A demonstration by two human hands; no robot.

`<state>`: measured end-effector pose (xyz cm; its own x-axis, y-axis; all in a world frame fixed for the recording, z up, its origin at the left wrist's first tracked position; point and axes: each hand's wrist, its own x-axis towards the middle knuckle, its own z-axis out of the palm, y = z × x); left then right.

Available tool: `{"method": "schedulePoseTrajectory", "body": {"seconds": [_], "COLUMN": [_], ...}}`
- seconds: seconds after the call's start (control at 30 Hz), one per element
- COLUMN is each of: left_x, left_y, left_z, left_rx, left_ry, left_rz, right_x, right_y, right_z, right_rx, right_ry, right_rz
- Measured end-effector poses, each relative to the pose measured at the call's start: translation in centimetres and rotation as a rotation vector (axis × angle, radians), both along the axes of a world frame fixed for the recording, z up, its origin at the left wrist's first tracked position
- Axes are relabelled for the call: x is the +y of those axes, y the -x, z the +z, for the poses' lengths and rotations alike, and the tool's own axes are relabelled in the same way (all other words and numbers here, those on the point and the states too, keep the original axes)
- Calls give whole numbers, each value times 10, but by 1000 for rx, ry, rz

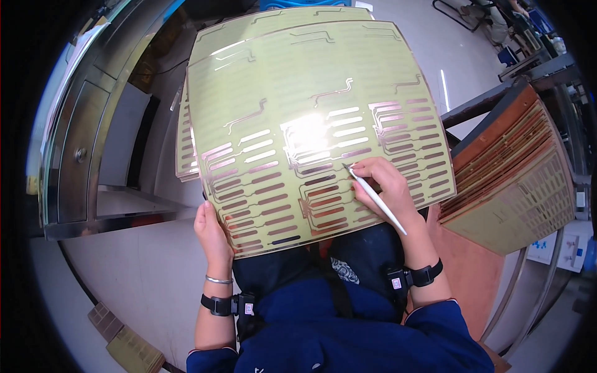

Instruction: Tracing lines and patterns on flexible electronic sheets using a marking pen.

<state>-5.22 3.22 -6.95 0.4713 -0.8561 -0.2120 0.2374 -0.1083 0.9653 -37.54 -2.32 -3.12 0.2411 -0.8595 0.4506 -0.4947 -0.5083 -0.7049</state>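
A large pale green circuit board panel (286,68) with shiny copper traces lies tilted in front of me, its near edge over my lap. My left hand (212,233) grips the panel's near left edge, thumb along the rim and the other fingers mostly hidden. In my right hand (384,186) is a slim white pen-shaped tool (380,204) with a thin dark tip, pinched between thumb and fingers. That tip meets or hovers just over the copper pattern right of the middle; which one, I cannot tell. Bright glare covers the traces left of it.
Beneath the panel sit more such boards (187,140). To the right, a stack of panels (516,205) leans on a metal rack (522,292). A metal cabinet (78,152) stands at the left. Small boards (134,348) lie low at the left.
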Motion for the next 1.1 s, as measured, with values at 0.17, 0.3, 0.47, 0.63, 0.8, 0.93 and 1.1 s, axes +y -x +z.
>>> {"method": "schedulePoseTrajectory", "body": {"seconds": [0.17,0.3,0.47,0.63,0.8,0.93,1.1], "left_x": [-1,-1,-1,-1,-1,-1,-1], "left_y": [2,0,2,2,2,2,2], "left_z": [-1,0,0,1,-1,0,0], "left_rx": [8,11,-18,-19,-25,-51,-19], "left_ry": [7,-11,0,-9,17,13,38], "left_rz": [33,22,34,40,25,21,27], "right_x": [-4,-4,-6,-5,-6,-6,-3], "right_y": [-1,-2,-3,-3,-5,-5,-6], "right_z": [-3,-5,-7,-6,-8,-10,-10], "right_rx": [20,10,12,-77,-49,18,-26], "right_ry": [57,2,18,-68,-66,46,-28], "right_rz": [-31,-52,-65,-64,-80,-88,-87]}}
